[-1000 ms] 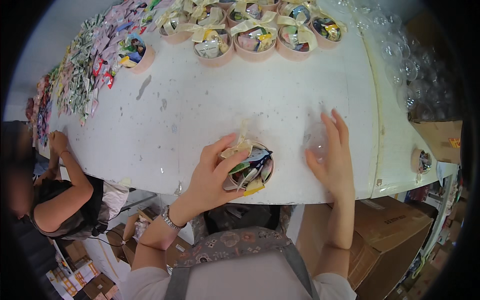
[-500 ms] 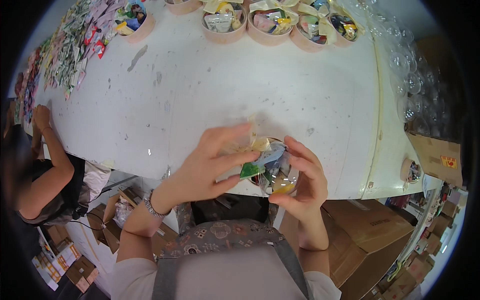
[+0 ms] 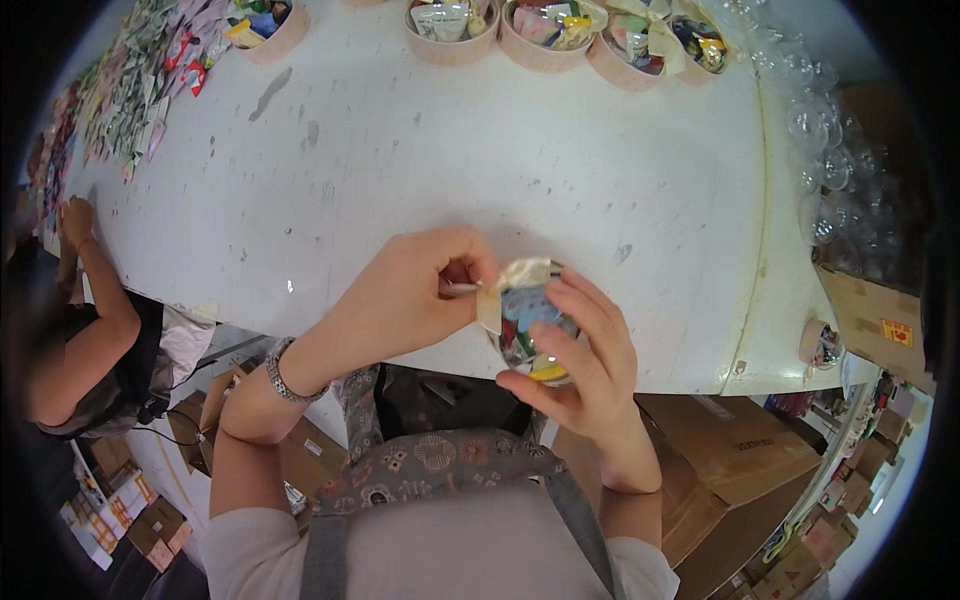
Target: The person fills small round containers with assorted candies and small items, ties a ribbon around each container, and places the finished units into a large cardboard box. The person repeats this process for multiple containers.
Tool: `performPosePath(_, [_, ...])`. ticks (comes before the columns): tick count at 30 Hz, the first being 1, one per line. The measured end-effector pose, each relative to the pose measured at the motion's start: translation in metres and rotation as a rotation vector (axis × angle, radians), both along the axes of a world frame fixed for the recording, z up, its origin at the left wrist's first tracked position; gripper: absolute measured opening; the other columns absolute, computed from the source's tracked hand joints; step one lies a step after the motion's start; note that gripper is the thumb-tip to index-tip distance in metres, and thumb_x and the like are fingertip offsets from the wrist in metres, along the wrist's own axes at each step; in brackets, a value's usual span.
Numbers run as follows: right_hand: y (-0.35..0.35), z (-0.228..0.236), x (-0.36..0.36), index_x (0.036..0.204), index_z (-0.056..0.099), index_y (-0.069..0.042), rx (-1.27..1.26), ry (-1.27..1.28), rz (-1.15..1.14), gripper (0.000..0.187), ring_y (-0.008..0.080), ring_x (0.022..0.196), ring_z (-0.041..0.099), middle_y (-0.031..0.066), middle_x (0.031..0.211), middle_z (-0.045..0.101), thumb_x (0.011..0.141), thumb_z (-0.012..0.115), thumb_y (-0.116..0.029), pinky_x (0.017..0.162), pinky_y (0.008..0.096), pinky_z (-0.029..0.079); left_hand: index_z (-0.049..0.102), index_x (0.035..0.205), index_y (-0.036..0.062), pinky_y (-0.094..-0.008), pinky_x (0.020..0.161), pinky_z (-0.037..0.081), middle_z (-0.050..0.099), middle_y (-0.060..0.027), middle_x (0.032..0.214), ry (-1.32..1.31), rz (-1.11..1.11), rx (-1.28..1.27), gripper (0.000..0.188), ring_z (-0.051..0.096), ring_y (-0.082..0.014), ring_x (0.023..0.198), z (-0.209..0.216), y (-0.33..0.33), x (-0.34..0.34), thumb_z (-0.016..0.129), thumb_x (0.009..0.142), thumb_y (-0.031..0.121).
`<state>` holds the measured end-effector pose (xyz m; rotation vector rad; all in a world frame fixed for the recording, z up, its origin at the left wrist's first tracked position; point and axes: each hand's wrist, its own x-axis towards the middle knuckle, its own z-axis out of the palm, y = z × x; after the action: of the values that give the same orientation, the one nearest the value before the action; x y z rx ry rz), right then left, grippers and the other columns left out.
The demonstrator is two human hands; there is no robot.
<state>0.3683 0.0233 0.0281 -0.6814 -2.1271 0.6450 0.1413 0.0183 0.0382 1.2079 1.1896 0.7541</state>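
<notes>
The right grip covered the right side of the clear-lidded round box, leaving most of its wall out of sight; the small packets inside overlapped too much to tell apart. Curled fingers on the left grip hid where they pinched the cream ribbon, itself slightly blurred. The top edge cut off several filled pink boxes and the heap of packets. Dark rim swallowed part of a co-worker. The small tub's contents were too small to tell.
</notes>
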Motion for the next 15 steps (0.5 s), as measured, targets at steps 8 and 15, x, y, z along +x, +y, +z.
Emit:
performPosePath(8, [-0.001,-0.015,0.002,0.113,0.062,-0.008,0.044,0.163,0.020,0.057,0.0417,0.112,0.059,0.0175,0.126,0.056,0.065,0.088,-0.025,0.090,0.0476,0.054,0.056,0.116,0.0009,-0.0221,0.066,0.053,0.064,-0.0024,0.092,-0.266,0.123,-0.343,0.025,0.060,-0.0062,0.077,0.004,0.006,0.010,0.059,0.092,0.009])
performPosePath(15, [0.006,-0.004,0.003,0.112,0.063,-0.008,-0.080,0.090,0.019,0.056,0.0413,0.113,0.057,0.0147,0.126,0.057,0.064,0.088,-0.021,0.089,0.0471,0.054,0.058,0.102,-0.0006,-0.0238,0.063,0.049,0.062,-0.0025,0.084,0.000,0.100,-0.105,0.019,0.057,-0.0074,0.072,-0.003,-0.001,0.012,0.064,0.087,0.010])
